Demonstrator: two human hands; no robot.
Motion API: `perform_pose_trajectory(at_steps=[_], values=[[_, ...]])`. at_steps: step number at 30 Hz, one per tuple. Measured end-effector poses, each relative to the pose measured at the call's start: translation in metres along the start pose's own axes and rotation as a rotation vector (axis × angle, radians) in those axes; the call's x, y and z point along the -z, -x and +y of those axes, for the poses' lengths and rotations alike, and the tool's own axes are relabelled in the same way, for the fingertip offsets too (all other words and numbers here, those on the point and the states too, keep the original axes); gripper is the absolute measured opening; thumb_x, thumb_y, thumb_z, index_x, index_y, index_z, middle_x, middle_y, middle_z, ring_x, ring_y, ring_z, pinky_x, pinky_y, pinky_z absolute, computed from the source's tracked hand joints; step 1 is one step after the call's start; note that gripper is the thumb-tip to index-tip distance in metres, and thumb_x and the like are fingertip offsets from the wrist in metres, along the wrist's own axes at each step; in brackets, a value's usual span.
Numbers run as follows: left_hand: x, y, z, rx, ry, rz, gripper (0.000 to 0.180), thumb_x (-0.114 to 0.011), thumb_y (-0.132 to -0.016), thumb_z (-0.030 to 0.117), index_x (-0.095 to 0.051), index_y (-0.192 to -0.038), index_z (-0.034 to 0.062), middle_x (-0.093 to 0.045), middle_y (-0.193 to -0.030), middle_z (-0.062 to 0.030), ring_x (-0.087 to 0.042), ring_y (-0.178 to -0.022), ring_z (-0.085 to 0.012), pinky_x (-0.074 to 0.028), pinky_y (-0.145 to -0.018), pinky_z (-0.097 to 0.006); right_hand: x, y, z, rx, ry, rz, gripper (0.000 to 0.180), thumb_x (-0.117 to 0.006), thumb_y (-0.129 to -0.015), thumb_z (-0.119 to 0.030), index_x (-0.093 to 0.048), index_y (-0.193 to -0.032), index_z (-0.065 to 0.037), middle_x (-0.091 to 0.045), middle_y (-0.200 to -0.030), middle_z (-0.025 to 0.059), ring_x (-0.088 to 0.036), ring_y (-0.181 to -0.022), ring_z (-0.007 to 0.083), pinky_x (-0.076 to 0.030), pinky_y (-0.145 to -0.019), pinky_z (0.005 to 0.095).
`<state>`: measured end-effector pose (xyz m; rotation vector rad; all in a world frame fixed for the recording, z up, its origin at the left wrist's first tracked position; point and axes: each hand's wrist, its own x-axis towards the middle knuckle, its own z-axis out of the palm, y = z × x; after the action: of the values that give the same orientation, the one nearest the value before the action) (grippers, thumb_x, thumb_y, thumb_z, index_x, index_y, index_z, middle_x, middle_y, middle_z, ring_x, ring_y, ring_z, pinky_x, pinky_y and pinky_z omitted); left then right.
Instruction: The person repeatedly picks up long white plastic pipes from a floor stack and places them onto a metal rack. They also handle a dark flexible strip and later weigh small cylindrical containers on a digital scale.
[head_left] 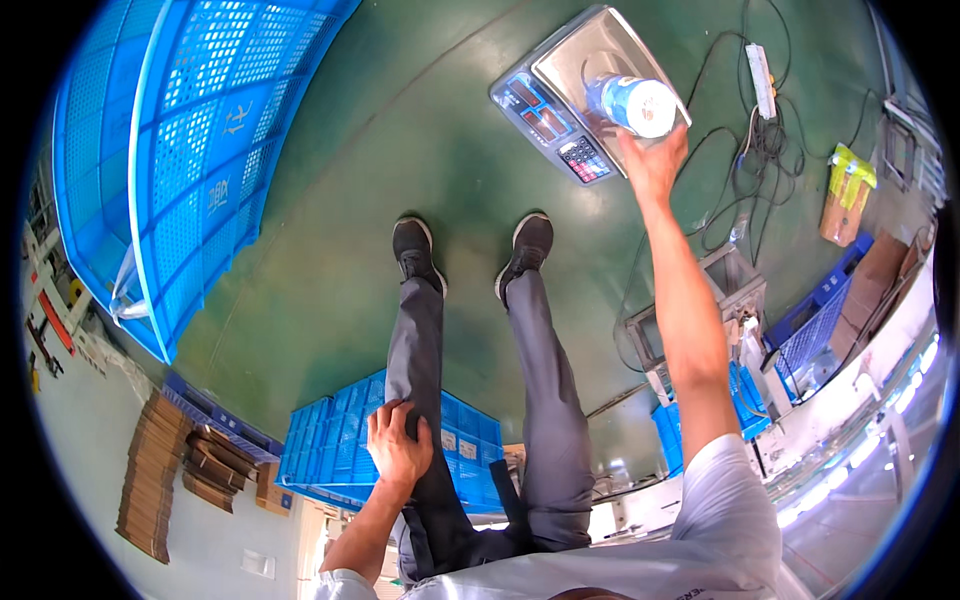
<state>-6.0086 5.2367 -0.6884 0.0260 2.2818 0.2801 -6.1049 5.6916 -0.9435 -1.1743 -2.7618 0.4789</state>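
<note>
A white-and-blue cylinder (640,105) lies on the metal pan of a digital weighing scale (556,128), its white round end facing me. My right hand (655,163) is stretched far out to the scale, thumb and fingers closed about the near end of the cylinder. Part of the fingers is hidden behind it. Bent over my trouser leg (413,350) near the knee, my left hand (399,447) rests with the thumb apart from the fingers and nothing held.
A tall blue perforated crate (185,150) stands at the left. Tangled black cables and a white power strip (761,80) lie right of the scale. Low blue crates (340,440) sit near my legs. Stacked flat cardboard (152,475) is at lower left, a metal frame (735,285) at right.
</note>
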Motion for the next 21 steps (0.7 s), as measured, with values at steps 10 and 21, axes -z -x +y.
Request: perform_pose_trajectory(at_steps=[10,21], values=[[-0.034,0.022,-0.011,0.087,-0.089,-0.078,0.024,-0.063,-0.072,0.019,-0.064,-0.094,0.0094,-0.056,-0.105,-0.0114,-0.049,-0.103,-0.0339,-0.042,-0.089,-0.045,0.263,0.335,-0.082,-0.091,0.046,-1.114,0.076,-0.068,-0.077,-0.023,-0.029,-0.136,0.003,-0.033,-0.134,0.0292,-0.036,-0.123,0.0459,-0.033,-0.102,0.0532],[-0.039,0.013,-0.015,0.153,-0.144,-0.125,0.025,-0.063,-0.071,0.02,-0.066,-0.094,0.01,-0.055,-0.107,-0.0101,-0.048,-0.106,-0.0323,-0.041,-0.09,-0.045,0.232,0.358,-0.077,-0.02,0.026,-0.847,0.044,-0.067,-0.068,-0.016,-0.056,-0.109,-0.004,-0.05,-0.12,0.0137,-0.048,-0.11,0.0371,-0.047,-0.088,0.0456]])
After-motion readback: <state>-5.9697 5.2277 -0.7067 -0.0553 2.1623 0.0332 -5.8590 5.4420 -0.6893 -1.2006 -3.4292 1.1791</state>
